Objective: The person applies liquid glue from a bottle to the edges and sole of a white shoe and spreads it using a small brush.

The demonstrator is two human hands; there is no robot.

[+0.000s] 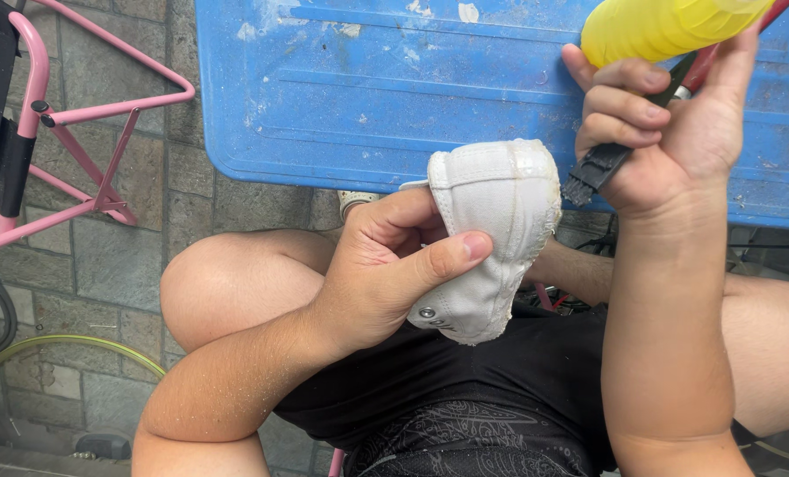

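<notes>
The left hand (386,265) is clenched on a white canvas shoe (492,234), thumb pressed across its ribbed fabric side just above a metal eyelet, the rounded rubber toe cap turned up (its rim looks scuffed and yellowed). Up and to the right of that grip, the right hand (668,124) grasps a yellow plastic bottle (660,26) together with a black-bristled brush (602,163) on a red handle, bristles just beside the toe cap. Beyond both lies a scratched blue plastic lid (368,97); a pink tubular metal frame (85,132) stands well left on stone paving.
</notes>
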